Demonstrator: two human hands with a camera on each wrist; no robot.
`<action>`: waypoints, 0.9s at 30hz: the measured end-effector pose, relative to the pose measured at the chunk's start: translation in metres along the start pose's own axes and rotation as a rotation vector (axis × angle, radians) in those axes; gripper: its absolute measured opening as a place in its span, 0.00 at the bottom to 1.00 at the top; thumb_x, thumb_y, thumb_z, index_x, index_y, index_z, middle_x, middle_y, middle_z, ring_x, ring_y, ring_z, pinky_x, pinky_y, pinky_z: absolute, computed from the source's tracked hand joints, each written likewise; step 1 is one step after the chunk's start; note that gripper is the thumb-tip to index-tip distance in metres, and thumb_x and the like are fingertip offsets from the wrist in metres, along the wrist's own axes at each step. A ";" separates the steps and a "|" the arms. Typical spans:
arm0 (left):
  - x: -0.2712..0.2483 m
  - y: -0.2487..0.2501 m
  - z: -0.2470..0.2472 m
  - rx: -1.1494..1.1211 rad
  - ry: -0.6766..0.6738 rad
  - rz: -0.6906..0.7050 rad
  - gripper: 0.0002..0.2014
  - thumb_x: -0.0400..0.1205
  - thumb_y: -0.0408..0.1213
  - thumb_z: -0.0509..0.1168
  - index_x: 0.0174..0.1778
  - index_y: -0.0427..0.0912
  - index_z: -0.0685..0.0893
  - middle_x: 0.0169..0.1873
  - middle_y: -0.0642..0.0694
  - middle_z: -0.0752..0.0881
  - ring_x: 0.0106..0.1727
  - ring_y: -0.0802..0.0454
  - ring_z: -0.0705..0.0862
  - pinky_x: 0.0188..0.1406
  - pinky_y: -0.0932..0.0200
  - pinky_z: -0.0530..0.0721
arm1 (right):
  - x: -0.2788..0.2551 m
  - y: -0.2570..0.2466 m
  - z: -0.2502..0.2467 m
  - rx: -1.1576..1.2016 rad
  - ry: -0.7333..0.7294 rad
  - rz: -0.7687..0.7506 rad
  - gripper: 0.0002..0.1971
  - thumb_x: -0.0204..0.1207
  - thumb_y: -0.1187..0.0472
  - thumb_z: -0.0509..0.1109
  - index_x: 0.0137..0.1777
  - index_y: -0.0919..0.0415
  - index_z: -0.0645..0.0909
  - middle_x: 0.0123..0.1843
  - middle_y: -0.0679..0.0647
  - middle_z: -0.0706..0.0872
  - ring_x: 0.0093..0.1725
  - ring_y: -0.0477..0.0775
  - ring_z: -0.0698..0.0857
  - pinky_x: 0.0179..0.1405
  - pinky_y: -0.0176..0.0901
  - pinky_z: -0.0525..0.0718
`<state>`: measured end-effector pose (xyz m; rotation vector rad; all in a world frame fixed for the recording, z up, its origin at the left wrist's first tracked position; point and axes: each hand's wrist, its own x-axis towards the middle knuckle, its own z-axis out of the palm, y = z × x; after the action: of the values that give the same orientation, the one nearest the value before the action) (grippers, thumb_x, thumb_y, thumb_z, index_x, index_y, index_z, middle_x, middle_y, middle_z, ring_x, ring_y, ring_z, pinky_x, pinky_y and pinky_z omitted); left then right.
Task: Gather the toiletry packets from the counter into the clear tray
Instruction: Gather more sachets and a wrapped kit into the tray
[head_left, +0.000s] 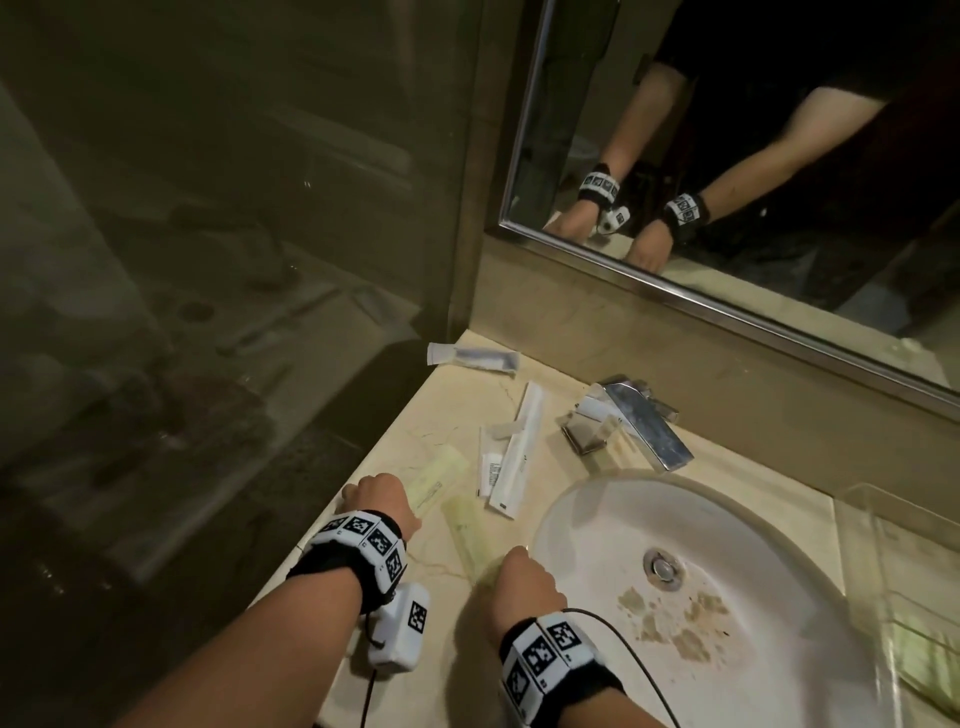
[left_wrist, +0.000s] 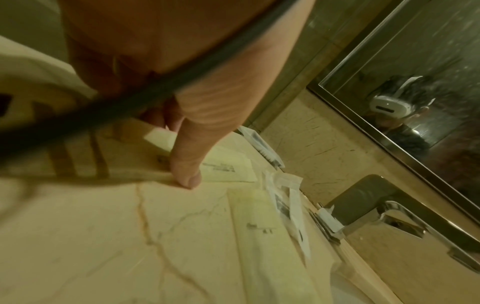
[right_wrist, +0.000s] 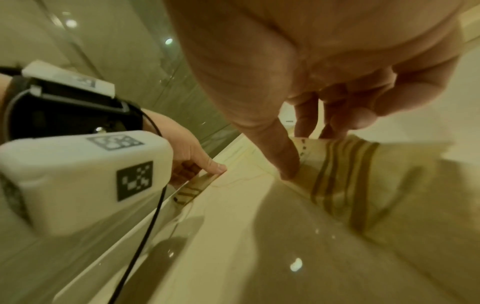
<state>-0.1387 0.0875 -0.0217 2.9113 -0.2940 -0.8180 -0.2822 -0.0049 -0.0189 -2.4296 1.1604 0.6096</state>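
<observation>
Both my hands are down on the marble counter, left of the sink. My left hand sits at the counter's left edge on a pale yellow packet; the left wrist view shows my thumb tip pressed at that packet's near edge, the other fingers curled onto it from above, so I read it as a pinch. My right hand is on the near end of a second yellowish packet, which lies lengthwise toward the sink rim. In the right wrist view my thumb tip touches the striped end of this packet and two fingertips bear on its far edge; whether the end is off the counter, I cannot tell.

More packets lie farther back: a long white sleeve with a short white tube packet just beside it, a clear wrapper with a dark item near the back corner, another white packet touching the faucet base. The clear tray stands right of the sink, well apart from both hands, something pale green inside
</observation>
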 end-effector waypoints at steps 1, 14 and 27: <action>-0.001 0.001 -0.001 -0.015 0.003 0.007 0.14 0.77 0.44 0.70 0.52 0.41 0.78 0.58 0.41 0.85 0.65 0.40 0.79 0.57 0.49 0.80 | -0.003 -0.001 -0.002 0.026 -0.007 0.003 0.14 0.80 0.68 0.55 0.64 0.60 0.70 0.64 0.56 0.81 0.64 0.59 0.80 0.65 0.54 0.75; -0.091 0.062 -0.007 -1.009 -0.169 0.284 0.07 0.81 0.38 0.68 0.51 0.41 0.87 0.43 0.41 0.91 0.43 0.46 0.88 0.47 0.53 0.86 | -0.053 0.074 -0.075 1.267 0.062 -0.022 0.08 0.77 0.69 0.69 0.37 0.61 0.81 0.33 0.57 0.86 0.30 0.54 0.84 0.32 0.50 0.86; -0.199 0.194 0.062 -1.043 -0.596 0.598 0.06 0.83 0.33 0.66 0.52 0.39 0.87 0.44 0.40 0.93 0.43 0.47 0.91 0.39 0.56 0.87 | -0.096 0.219 -0.086 1.380 0.410 0.029 0.05 0.73 0.69 0.74 0.44 0.62 0.81 0.36 0.54 0.86 0.37 0.51 0.86 0.41 0.43 0.86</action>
<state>-0.3678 -0.0626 0.0551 1.4758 -0.5328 -1.2001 -0.4920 -0.1166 0.0713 -1.3058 1.1427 -0.5954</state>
